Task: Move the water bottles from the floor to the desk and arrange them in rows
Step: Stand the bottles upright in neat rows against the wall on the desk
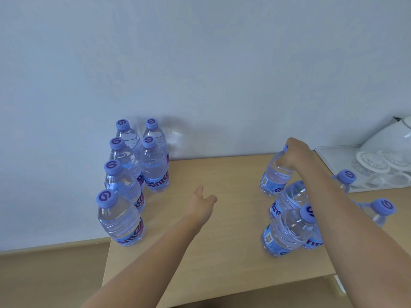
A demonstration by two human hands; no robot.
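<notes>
Several clear water bottles with purple caps stand on the light wooden desk [222,230]. On the left they form two rows running toward the wall, the nearest bottle [121,218] at the desk's front left corner. On the right stands a looser group, with one bottle [287,232] nearest me. My right hand [295,155] grips the neck of the farthest bottle of that group [275,178], which stands on the desk. My left hand [202,202] hovers over the middle of the desk, fingers straight, holding nothing.
A white tray [329,152] with a white kettle [391,138] and upturned glasses sits at the desk's back right. A pale wall runs behind the desk. Wooden floor [51,274] shows at the lower left, past the desk's left edge.
</notes>
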